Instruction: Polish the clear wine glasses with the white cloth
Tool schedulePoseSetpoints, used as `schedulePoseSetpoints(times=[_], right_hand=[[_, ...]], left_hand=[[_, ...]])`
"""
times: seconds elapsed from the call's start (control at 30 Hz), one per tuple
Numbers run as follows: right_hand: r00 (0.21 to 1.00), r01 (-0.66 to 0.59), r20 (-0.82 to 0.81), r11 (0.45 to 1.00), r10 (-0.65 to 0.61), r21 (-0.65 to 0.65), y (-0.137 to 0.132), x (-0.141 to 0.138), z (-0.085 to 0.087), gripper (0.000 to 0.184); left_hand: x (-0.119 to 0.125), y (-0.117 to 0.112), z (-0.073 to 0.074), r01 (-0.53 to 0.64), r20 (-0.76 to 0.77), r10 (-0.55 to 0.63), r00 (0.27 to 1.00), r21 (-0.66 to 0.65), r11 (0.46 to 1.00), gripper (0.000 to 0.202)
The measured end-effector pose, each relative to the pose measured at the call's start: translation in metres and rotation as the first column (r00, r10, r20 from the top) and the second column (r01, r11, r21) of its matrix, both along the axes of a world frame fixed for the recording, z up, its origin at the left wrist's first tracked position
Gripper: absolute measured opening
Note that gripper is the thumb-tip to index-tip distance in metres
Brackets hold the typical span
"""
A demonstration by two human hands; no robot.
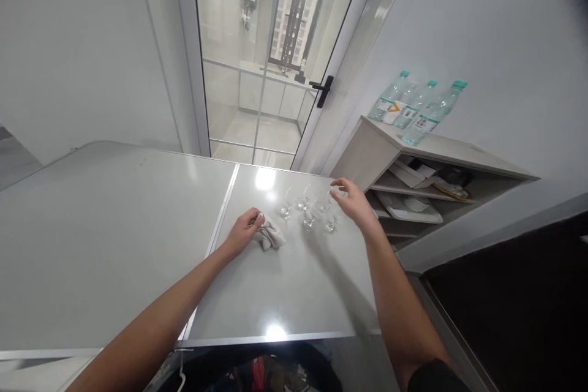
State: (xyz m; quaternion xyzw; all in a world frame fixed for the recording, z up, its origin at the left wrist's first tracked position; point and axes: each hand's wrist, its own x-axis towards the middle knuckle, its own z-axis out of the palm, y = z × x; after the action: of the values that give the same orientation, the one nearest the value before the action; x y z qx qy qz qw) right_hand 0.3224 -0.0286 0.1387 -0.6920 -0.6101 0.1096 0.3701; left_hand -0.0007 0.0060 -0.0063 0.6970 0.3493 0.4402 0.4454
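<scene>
The fingers (339,187) of my right hand (353,202) are curved and apart, thumb and forefinger hanging over the far right edge of the glasses (309,211). I can make out nothing pinched between them, and the clear glass makes it hard to say whether a fingertip touches a rim. My left hand (245,229) is closed around a crumpled cloth (272,237), which it presses onto the table (114,226).

The table is a wide, pale, glossy top with a seam running away from me, and both hands work on the panel to the right of that seam. A low open shelf (367,153) stands past the table's right corner, with three bottles (416,107) on top.

The small stemmed glasses stand upright in a loose cluster between my hands. They are just beyond the cloth and to its right, directly below and left of the right fingertips. The right hand is plainly the nearer one. The left sits beside the cluster, with the cloth between its knuckles and the nearest glass.
</scene>
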Motion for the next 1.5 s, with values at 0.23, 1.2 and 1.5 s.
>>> schedulePoseSetpoints(times=[0.23, 1.2, 1.5], right_hand=[[0.977, -0.007, -0.202, 0.948, -0.061, -0.320, 0.022, 0.027, 0.010, 0.045], [0.928, -0.221, 0.208, 0.905, 0.310, -0.363, 0.036, 0.011, -0.001, 0.046], [0.902, -0.356, 0.058, 0.814, 0.427, -0.458, 0.033, 0.006, 0.007, 0.048]], left_hand=[[0.000, 0.003, -0.003, -0.003, -0.019, 0.003, 1.000, -0.027, 1.000, 0.039], [0.003, 0.008, -0.013, 0.044, -0.024, -0.045, 0.999, -0.051, 0.998, 0.039], [0.004, 0.006, -0.011, 0.046, -0.026, -0.047, 0.999, -0.059, 0.997, 0.038]])
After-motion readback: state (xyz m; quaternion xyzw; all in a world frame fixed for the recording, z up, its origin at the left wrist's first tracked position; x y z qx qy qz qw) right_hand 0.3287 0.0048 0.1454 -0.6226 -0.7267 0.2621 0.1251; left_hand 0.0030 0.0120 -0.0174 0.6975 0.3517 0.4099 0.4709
